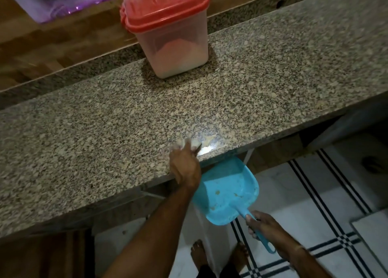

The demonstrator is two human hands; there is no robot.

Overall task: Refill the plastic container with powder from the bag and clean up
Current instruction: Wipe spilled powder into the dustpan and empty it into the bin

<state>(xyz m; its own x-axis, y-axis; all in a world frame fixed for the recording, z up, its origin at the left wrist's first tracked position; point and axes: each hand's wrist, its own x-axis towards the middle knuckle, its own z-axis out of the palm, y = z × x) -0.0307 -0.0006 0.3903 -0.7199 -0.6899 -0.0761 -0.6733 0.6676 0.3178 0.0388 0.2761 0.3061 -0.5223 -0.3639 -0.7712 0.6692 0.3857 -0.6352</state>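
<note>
At the granite bench (273, 71), cleanup under way: my left hand (184, 164) pressed at the front edge, its fingers (189, 144) curled together around something pale and blurred (a cloth or a pinch of spilled powder, I could not tell which). My right hand (262, 225) had its fingers clamped on the handle of the blue dustpan (228, 191), held below the bench lip just right of my left hand, its long axis running from my right hand up toward the edge. The sweep, I judged, needed to go rightward and off the lip. The plastic container (172, 40), red lid on and partly filled, stood well back.
</note>
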